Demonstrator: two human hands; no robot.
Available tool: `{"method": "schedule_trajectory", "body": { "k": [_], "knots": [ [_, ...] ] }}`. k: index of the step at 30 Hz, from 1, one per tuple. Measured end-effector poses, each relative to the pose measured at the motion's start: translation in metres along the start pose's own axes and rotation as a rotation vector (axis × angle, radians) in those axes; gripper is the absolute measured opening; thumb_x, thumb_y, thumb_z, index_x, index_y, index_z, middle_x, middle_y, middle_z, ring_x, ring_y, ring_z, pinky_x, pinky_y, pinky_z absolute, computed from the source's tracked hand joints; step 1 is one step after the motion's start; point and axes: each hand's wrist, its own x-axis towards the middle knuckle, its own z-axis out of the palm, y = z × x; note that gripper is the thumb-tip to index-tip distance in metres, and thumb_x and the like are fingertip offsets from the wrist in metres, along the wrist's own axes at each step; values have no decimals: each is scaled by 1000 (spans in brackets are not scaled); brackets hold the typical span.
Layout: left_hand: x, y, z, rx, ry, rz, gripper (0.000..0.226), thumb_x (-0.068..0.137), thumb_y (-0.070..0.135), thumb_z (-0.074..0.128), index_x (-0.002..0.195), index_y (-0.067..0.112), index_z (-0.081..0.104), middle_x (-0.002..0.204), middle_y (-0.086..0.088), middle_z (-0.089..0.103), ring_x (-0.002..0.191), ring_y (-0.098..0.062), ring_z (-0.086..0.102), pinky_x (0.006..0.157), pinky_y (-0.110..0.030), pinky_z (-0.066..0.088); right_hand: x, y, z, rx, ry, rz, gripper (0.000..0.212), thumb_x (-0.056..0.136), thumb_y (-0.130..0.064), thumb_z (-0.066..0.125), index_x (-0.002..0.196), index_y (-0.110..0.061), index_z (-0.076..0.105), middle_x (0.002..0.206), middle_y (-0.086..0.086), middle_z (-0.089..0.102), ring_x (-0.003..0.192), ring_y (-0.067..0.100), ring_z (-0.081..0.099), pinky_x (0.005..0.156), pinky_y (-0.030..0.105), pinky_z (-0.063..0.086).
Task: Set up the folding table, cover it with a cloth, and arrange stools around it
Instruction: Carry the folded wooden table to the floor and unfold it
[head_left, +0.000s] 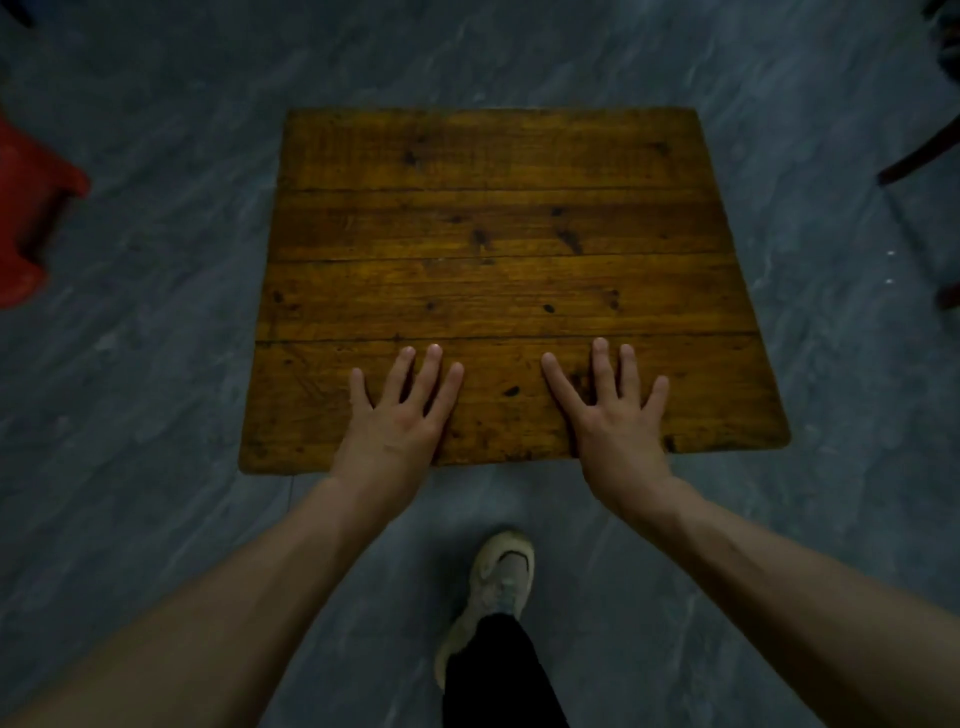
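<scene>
A square table of amber-brown wooden planks, knotted and scuffed, stood in the middle of the scene with its top facing up. The planks ran from left to right. Its legs were hidden beneath the top, so how it was propped could not be told.

The person's left hand lay palm down on the nearest plank, left of centre, with the heel of the hand at the table's near edge. Its grip was spread, the fingers straight and fanned apart against the wood, holding nothing. The right hand lay the same way right of centre, its grip likewise spread flat, fingers pointing to the far side. The two hands were apart, with bare wood between them.

A red plastic stool stood at the far left edge, well apart from the table, only partly in view. A dark curved furniture leg showed at the far right. Everything rested on a grey, streaked stone floor. Near the table's near edge, a pale worn shoe pointed towards it, below a black trouser leg.
</scene>
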Motion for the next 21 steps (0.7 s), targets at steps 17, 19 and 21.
{"method": "schedule_trajectory", "body": {
  "k": [17, 19, 21],
  "knots": [
    [213, -117, -60, -132, -56, 37, 118, 84, 6, 63, 142, 34, -36, 148, 4, -46, 136, -24, -42, 107, -62, -15, 222, 28, -66, 8, -86, 22, 111, 91, -17, 62, 145, -41, -31, 158, 22, -24, 143, 51, -17, 110, 74, 8],
    [238, -129, -66, -142, -52, 42, 121, 81, 3, 64, 142, 35, -35, 149, 4, -46, 137, -24, -42, 109, -64, -13, 249, 32, -72, 13, -86, 32, 113, 89, -15, 64, 146, -41, -30, 159, 22, -22, 144, 51, -16, 110, 75, 8],
    [261, -140, -74, -130, -53, 55, 122, 79, 1, 64, 143, 35, -34, 149, 4, -45, 137, -24, -41, 109, -65, -11, 271, 34, -77, -13, -77, 43, 117, 86, -13, 68, 147, -40, -28, 159, 23, -17, 144, 52, -12, 109, 75, 10]
  ]
}}
